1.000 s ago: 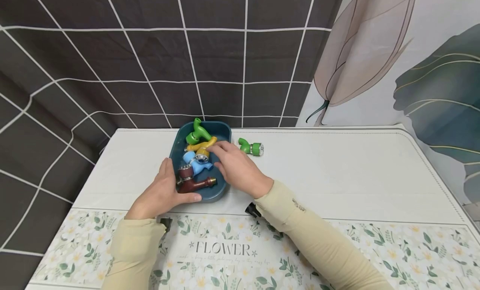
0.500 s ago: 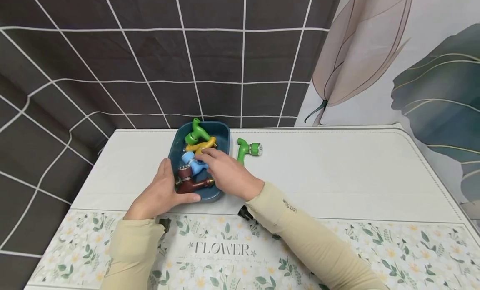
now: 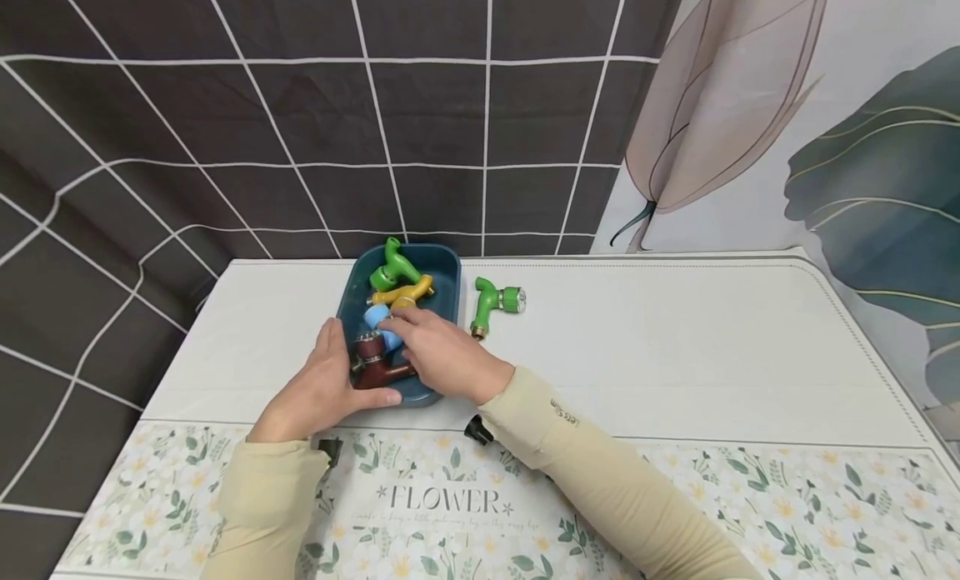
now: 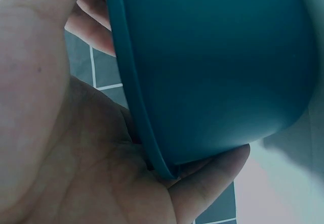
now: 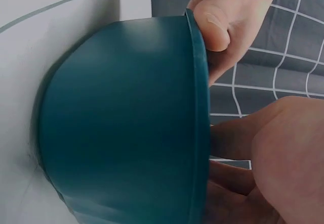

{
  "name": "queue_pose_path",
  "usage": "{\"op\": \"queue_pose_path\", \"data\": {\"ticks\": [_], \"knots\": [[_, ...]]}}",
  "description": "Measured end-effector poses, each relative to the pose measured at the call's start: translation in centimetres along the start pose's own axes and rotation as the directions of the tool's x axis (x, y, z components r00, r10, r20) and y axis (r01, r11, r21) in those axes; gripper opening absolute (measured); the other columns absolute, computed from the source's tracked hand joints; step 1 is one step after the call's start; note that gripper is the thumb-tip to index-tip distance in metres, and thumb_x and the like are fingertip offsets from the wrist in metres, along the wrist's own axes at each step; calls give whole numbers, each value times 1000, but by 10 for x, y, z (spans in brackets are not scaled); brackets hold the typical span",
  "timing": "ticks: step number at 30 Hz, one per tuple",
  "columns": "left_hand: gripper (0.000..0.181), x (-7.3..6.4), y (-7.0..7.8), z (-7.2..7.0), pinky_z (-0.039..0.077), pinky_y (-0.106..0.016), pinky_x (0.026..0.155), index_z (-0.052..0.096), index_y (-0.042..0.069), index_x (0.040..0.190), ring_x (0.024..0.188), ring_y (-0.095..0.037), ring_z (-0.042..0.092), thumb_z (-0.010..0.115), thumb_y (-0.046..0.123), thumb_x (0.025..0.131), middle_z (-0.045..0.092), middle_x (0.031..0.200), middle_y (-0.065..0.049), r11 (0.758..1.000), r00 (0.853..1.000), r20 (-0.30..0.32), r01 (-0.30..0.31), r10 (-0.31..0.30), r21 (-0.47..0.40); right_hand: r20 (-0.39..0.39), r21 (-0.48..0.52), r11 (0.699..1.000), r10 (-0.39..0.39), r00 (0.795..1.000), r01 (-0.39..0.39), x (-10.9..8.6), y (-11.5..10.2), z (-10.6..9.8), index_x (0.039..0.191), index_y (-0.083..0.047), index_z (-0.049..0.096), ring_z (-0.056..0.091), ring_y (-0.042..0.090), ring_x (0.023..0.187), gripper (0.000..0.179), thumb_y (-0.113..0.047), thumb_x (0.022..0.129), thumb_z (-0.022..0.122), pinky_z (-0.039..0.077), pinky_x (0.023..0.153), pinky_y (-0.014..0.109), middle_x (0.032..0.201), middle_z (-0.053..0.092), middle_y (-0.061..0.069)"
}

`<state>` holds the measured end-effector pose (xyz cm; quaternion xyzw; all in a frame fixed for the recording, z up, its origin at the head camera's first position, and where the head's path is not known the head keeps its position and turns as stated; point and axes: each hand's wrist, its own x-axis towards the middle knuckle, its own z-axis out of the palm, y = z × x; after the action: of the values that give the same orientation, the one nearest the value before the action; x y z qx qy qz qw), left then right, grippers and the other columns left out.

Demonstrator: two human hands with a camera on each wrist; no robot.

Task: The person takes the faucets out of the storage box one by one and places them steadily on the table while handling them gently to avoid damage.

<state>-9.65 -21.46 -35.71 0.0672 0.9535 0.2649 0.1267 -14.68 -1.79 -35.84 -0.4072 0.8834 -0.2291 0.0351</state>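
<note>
Blue tap [image 3: 377, 315] could, if lifted, snag the brown tap [image 3: 373, 372] crowding it; left hand [image 3: 318, 388] lies spread against the tray [image 3: 447, 292], and whether the right hand [image 3: 442, 351] pinches I cannot tell.

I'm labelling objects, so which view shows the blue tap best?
The head view: it looks down into the bin, where the blue tap shows, partly covered by the right hand. Neither wrist view shows the tap; the bin's outer wall blocks it.

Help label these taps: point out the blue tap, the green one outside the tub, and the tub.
Blue tap [image 3: 377, 315]: head view, knob.
Green tap outside [image 3: 489, 299]: head view, body.
Tub [image 4: 212, 72]: left wrist view, outer wall.
</note>
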Motion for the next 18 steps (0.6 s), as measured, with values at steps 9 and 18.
{"op": "queue_pose_path", "data": {"ticks": [9, 18], "knots": [[135, -1, -2, 2, 32, -61, 110, -9, -19, 150, 144, -53, 20, 81, 53, 80, 0, 157, -38, 1000, 1000, -4, -12, 12, 2, 55, 16, 1000, -25, 998, 24, 1, 3, 8, 145, -3, 52, 48, 25, 137, 48, -1, 98, 61, 40, 111, 33, 151, 47, 15], [135, 0, 0, 0, 30, -62, 111, -10, -18, 150, 145, -54, 14, 81, 53, 81, -5, 158, -38, 1000, 1000, 10, 5, -5, -8, 89, 5, 999, -37, 995, 36, 5, 2, 16, 147, -5, 50, 41, 24, 142, 45, -1, 102, 52, 33, 115, 33, 154, 43, 14]]}}
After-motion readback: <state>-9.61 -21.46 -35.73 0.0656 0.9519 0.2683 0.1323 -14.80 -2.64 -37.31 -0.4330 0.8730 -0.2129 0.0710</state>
